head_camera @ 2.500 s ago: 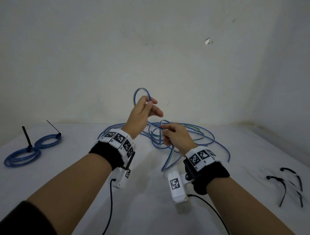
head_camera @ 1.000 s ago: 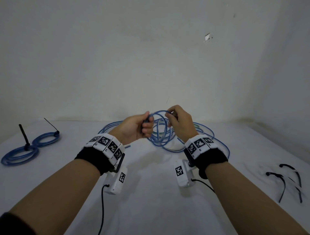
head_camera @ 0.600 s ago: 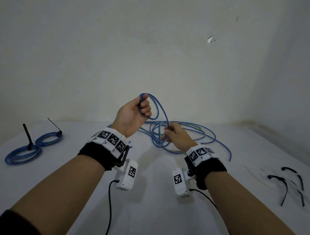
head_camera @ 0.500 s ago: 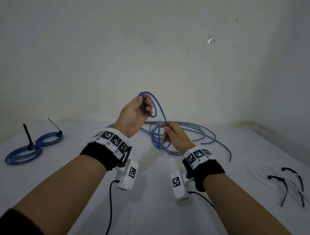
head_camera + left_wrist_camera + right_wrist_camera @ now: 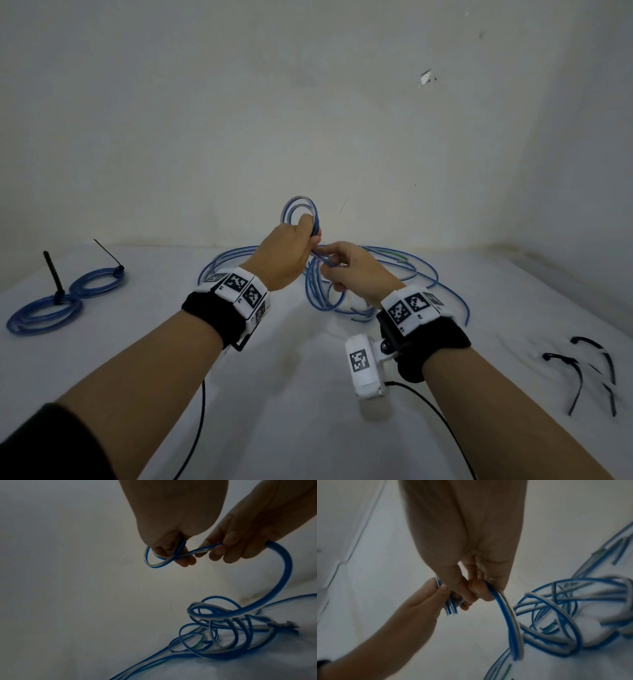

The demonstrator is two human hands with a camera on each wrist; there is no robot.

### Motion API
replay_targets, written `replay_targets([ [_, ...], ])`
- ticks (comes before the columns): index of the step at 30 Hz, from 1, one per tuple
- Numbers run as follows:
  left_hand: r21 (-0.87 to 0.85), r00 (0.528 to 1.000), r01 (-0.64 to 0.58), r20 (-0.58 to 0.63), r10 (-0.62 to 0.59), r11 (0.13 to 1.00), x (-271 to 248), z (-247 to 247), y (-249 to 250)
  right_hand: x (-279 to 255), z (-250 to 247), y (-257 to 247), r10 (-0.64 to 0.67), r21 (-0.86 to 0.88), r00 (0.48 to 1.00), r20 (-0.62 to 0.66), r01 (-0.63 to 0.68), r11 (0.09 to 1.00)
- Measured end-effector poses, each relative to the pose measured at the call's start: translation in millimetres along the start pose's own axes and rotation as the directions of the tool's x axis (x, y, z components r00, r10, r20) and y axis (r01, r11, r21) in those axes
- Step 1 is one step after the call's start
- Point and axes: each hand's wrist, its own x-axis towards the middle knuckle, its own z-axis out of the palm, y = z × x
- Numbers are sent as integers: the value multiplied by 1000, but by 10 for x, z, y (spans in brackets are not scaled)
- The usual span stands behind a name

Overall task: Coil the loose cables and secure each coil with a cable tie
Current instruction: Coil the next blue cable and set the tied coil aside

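Note:
A long blue cable (image 5: 383, 270) lies in a loose tangle on the white table. My left hand (image 5: 291, 253) is raised above it and grips a small coil (image 5: 300, 212) of that cable, whose loops stand up over my fingers. In the left wrist view the coil (image 5: 154, 561) hangs round my fingertips. My right hand (image 5: 346, 270) is close beside the left and pinches the strand (image 5: 202, 551) that leads out of the coil. From my right hand the cable (image 5: 510, 626) curves down into the tangle (image 5: 565, 615).
Two coiled blue cables (image 5: 44, 313) (image 5: 97, 282), each bound with a black tie, lie at the far left. Several loose black cable ties (image 5: 579, 370) lie at the right. Bare walls rise behind and to the right of the table (image 5: 291, 411).
My left hand has turned over with the coil, which now shows more loops. My right hand has risen from the tangle and come up against the left, still pinching the strand.

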Motion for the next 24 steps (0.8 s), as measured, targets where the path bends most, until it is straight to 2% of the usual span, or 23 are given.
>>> replay_targets([
  [3,84,995,-27,-88,35,996,13,-21,29,5,-10,55,-42,-196,995,-88,24,980],
  [6,202,991,11,-135,16,979,5,-55,2,11,-21,118,-65,-343,990,-125,18,939],
  [8,260,996,65,-69,-48,963,1,-69,-43,13,-45,135,-112,-386,970,-214,21,922],
  [11,285,995,33,81,-59,958,-44,-62,-38,38,-77,130,-268,-518,894,-359,47,854],
  [13,209,991,53,111,-78,976,-62,-82,2,62,-81,106,-332,-615,857,-394,23,788],
  [16,67,975,139,167,-148,988,-53,-109,-27,89,-106,76,-337,-697,847,-410,-54,715],
  [18,1,967,158,204,-155,987,-66,-147,-40,114,-143,82,-346,-704,842,-414,-55,708],
  [20,-157,962,198,221,-161,967,-84,-174,-16,113,-174,80,-377,-697,826,-420,-27,717],
  [21,-286,956,248,227,-187,926,-94,-184,6,103,-178,79,-395,-696,813,-428,-18,718],
  [22,-430,943,313,244,-225,847,-101,-190,35,86,-175,70,-410,-694,797,-443,-16,720],
  [24,-636,911,411,318,-262,653,-108,-190,86,64,-159,52,-417,-688,767,-487,-43,724],
])
